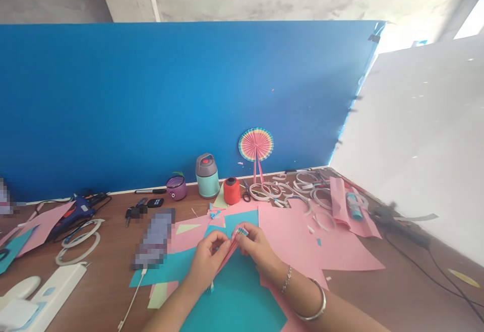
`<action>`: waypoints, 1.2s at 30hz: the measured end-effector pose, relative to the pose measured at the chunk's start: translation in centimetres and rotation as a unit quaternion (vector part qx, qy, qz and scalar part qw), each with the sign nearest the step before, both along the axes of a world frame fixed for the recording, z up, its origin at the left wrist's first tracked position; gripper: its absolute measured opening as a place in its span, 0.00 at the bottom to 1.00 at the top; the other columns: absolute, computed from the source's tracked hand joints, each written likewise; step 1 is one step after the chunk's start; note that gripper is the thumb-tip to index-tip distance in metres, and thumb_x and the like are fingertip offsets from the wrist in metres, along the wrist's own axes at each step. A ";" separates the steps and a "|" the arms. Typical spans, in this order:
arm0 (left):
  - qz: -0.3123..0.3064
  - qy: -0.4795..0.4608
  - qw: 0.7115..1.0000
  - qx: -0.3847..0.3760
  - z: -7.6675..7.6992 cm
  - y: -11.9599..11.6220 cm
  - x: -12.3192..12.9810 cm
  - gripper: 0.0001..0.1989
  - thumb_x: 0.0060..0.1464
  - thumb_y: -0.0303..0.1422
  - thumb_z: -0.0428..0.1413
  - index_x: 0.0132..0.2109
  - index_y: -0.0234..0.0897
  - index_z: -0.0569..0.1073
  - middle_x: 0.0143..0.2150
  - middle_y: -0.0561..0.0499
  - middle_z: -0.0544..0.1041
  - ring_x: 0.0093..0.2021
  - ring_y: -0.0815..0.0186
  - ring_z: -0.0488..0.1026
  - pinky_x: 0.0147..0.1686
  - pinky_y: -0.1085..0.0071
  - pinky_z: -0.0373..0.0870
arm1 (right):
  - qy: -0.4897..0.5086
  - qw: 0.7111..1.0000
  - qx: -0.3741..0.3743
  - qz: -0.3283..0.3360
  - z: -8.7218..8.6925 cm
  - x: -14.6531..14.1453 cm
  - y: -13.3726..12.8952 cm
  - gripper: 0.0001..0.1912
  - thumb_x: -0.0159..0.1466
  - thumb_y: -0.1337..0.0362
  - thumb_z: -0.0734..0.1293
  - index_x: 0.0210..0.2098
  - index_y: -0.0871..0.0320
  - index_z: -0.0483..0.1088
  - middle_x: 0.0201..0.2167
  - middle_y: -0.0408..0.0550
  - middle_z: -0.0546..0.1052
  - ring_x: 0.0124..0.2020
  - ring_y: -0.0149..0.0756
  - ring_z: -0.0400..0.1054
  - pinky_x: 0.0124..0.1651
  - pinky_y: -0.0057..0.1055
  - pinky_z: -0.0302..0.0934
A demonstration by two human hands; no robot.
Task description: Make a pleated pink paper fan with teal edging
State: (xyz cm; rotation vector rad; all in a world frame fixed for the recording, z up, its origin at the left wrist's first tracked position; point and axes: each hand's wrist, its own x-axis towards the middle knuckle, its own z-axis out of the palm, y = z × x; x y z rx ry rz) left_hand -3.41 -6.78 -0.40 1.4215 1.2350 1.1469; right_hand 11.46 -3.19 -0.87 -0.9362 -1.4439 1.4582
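My left hand [207, 260] and my right hand [260, 249] meet above the sheets in front of me, both closed on a narrow bundle of pleated pink paper [227, 259]. Its upper end, striped with teal and pale edges, is pinched between the thumb and fingers of my right hand. My left thumb and fingers press the bundle lower down. Another teal-striped end [210, 287] pokes out below my left hand. Under both hands lies a teal sheet [234, 304], with a pink sheet [285, 236] to its right. A bracelet and a bangle circle my right wrist.
A round paper fan [256, 144] leans on the blue partition [151, 100]. Before it stand a red thread spool [231, 191], scissors [246, 194], a teal flask [207, 177] and a purple pot [176, 189]. Paper rings lie right; a phone [154, 239], glue gun [77, 211] and power strip [56, 291] lie left.
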 end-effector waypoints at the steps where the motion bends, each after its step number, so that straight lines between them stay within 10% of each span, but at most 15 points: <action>1: 0.000 0.002 1.000 -0.001 0.1 0.0 0.0 0.17 0.51 0.47 0.55 0.29 0.37 0.68 0.26 0.53 0.69 0.27 0.67 0.66 0.27 0.73 0.61 | -0.004 1.000 0.000 -0.003 0.0 0.0 0.0 0.12 0.54 0.55 0.65 0.26 0.58 0.64 0.17 0.37 0.60 0.20 0.27 0.54 0.23 0.25 0.49; 36: -0.013 -0.092 0.988 -0.125 1.1 -0.2 0.1 0.18 0.48 0.49 0.57 0.28 0.38 0.66 0.25 0.54 0.72 0.30 0.62 0.74 0.29 0.70 0.68 | -0.029 1.000 0.009 0.001 -0.2 0.1 -0.2 0.05 0.54 0.64 0.61 0.24 0.58 0.63 0.17 0.37 0.61 0.20 0.27 0.55 0.23 0.25 0.49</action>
